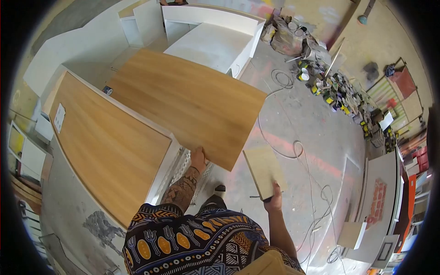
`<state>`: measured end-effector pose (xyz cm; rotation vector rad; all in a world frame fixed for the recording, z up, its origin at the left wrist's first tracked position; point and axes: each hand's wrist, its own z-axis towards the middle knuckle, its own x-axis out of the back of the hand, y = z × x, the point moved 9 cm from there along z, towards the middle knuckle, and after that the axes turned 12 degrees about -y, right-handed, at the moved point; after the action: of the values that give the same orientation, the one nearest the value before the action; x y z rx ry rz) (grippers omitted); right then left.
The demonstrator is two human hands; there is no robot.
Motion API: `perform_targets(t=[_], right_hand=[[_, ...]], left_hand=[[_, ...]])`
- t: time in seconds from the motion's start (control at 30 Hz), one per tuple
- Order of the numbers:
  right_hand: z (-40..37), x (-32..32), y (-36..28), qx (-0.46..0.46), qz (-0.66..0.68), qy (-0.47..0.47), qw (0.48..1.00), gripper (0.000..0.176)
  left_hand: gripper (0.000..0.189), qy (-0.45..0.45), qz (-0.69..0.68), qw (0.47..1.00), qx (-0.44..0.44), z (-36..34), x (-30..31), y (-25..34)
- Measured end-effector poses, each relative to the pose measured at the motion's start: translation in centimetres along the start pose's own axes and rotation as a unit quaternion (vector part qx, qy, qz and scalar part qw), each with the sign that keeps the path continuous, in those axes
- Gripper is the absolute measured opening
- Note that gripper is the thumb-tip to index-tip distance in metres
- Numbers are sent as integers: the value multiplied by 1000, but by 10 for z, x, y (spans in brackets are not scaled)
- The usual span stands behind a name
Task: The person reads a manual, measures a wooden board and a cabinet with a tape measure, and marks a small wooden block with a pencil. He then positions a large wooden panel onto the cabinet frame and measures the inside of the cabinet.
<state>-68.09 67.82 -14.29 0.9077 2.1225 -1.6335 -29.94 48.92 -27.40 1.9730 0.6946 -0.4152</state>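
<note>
My left hand point(198, 158) grips the near edge of a large wood-grain panel point(188, 101) that lies tilted across the floor and a white unit. My right hand point(274, 200) holds a small pale rectangular board point(264, 169) by its near end, out to the right of the large panel. A second wood-faced panel with a white edge point(105, 142) lies to the left, beside my left arm. My patterned shirt point(192, 243) fills the bottom of the view.
White cabinet pieces point(215, 41) stand at the back. Paint cans and clutter point(339, 91) line the right wall. Cables point(298, 151) trail over the concrete floor. A white panel point(380, 197) and small boards lie at the right.
</note>
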Motion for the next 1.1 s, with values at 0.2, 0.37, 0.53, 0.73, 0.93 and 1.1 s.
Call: perform_targets(t=[0.2,0.37,0.53,0.73,0.93,1.1], right_hand=[[143,-58,34,-129,-3,-109,986,50],[190,-89,58,-177,9,-100,979,54],[184,-50,39,-220,-24,-66,973,58],[154,16,-36,-218,-67,-112,967,64],[106,85,-110,-174,-112,-77,975,66],[62,148,-155,-172,-126,-45,976,66]], left_hand=[[10,50,32,996,-62,-22,-11,18],[9,-10,81,995,-60,-23,-21,9],[18,-37,122,991,41,-52,-53,-40],[52,-209,188,948,151,-97,-95,-87],[61,18,92,994,58,-72,-13,-34],[56,51,-45,998,0,-37,-10,-12]])
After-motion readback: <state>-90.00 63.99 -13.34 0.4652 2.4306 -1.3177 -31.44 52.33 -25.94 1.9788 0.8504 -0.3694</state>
